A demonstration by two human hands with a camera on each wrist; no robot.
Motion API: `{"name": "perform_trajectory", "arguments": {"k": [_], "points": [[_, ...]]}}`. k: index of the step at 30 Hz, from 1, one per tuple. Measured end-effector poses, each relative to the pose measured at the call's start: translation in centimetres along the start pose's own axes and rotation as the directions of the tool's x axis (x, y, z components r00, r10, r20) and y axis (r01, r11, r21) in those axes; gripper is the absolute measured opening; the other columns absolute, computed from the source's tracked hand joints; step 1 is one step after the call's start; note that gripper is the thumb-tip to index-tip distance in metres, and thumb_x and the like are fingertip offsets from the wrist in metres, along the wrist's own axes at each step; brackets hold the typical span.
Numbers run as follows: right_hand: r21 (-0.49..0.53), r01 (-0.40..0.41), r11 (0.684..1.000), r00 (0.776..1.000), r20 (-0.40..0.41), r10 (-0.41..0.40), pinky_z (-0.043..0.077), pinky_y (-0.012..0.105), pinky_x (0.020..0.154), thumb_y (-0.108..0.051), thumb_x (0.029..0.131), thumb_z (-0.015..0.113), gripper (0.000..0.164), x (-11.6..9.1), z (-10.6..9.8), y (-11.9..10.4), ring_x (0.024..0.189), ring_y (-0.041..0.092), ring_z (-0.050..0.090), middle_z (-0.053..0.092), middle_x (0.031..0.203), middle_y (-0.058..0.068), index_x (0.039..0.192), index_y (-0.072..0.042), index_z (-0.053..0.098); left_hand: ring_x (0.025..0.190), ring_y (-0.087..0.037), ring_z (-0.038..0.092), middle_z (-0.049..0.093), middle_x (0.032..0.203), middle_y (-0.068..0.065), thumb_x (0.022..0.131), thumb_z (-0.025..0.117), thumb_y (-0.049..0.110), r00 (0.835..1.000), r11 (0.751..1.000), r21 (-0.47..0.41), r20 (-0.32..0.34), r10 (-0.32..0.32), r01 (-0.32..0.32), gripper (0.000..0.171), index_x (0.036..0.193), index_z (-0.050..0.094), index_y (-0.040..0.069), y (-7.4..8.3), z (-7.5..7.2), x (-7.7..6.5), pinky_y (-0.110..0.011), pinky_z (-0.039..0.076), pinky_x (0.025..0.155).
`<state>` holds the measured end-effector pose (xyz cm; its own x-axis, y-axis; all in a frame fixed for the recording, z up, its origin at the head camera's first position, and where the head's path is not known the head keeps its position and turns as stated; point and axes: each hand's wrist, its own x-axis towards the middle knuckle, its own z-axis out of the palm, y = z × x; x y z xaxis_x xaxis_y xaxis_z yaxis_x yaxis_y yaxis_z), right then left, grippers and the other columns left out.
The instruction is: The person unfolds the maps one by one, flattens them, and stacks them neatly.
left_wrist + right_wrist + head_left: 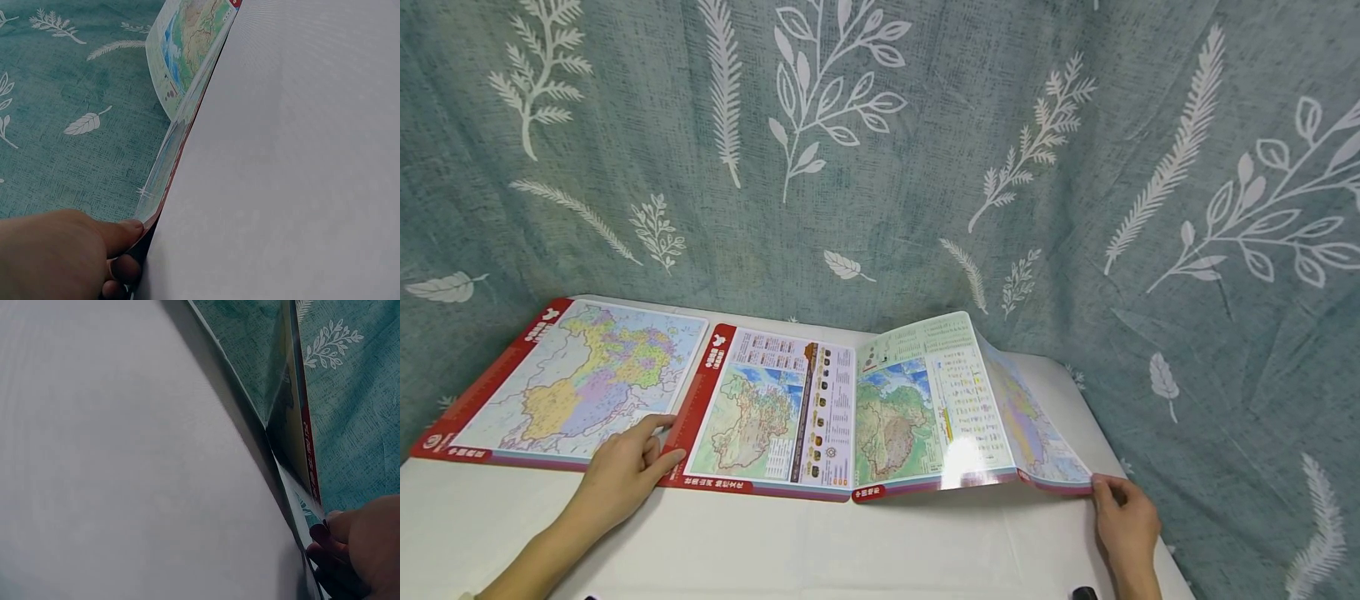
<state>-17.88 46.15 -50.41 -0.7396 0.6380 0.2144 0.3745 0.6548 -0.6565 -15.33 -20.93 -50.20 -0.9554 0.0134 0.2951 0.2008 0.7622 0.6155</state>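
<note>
A folding map [823,433] of several panels stretches across the middle of the white table in the head view. Its left panels lie flat, while the panels on the right rise in a ridge and slope down to the right corner. My left hand [625,467] pinches the red left edge, thumb on top and fingers under it in the left wrist view. At the far lower right corner, my right hand [1127,521] pinches the last panel between thumb and fingers. The right wrist view shows that panel [290,419] standing at a slant.
Another map [602,367] with a red border lies flat to the left, beside the folding map. A teal curtain [880,233] with white leaf prints hangs behind the white table [775,550]. Small dark objects [1084,593] peek in at the front edge.
</note>
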Motion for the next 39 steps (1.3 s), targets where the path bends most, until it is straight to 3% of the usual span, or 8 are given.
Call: {"name": "perform_trajectory", "arguments": {"k": [21, 28, 39], "points": [[0.028, -0.056, 0.998, 0.998, -0.022, 0.056, 0.040, 0.062, 0.109, -0.022, 0.111, 0.051, 0.040, 0.6, -0.5, 0.4, 0.129, 0.051, 0.053, 0.059, 0.134, 0.035, 0.132, 0.011, 0.061, 0.058, -0.006, 0.036, 0.045, 0.063, 0.006, 0.093, 0.082, 0.023, 0.999, 1.000, 0.005, 0.023, -0.026, 0.026, 0.052, 0.135, 0.061, 0.001, 0.0, -0.1, 0.0, -0.033, 0.028, 0.069], [0.042, -0.031, 0.999, 0.998, -0.054, 0.033, 0.040, 0.061, 0.102, -0.021, 0.110, 0.053, 0.038, 0.7, -1.0, 1.0, 0.120, 0.050, 0.056, 0.062, 0.128, 0.035, 0.129, 0.010, 0.063, 0.058, -0.006, 0.037, 0.045, 0.062, 0.006, 0.093, 0.082, 0.023, 0.999, 1.000, 0.002, 0.027, -0.031, 0.031, 0.052, 0.135, 0.061, 0.001, 0.0, -0.1, 0.0, -0.033, 0.028, 0.069], [0.044, -0.137, 0.990, 0.988, -0.068, 0.140, 0.039, 0.061, 0.107, -0.025, 0.112, 0.050, 0.043, 1.4, -1.1, 1.5, 0.126, 0.049, 0.053, 0.059, 0.134, 0.034, 0.136, 0.009, 0.060, 0.058, -0.005, 0.037, 0.045, 0.063, 0.006, 0.093, 0.082, 0.023, 1.000, 1.000, 0.002, 0.012, -0.019, 0.019, 0.052, 0.135, 0.062, 0.001, -0.1, 0.0, 0.0, -0.031, 0.028, 0.067]]}}
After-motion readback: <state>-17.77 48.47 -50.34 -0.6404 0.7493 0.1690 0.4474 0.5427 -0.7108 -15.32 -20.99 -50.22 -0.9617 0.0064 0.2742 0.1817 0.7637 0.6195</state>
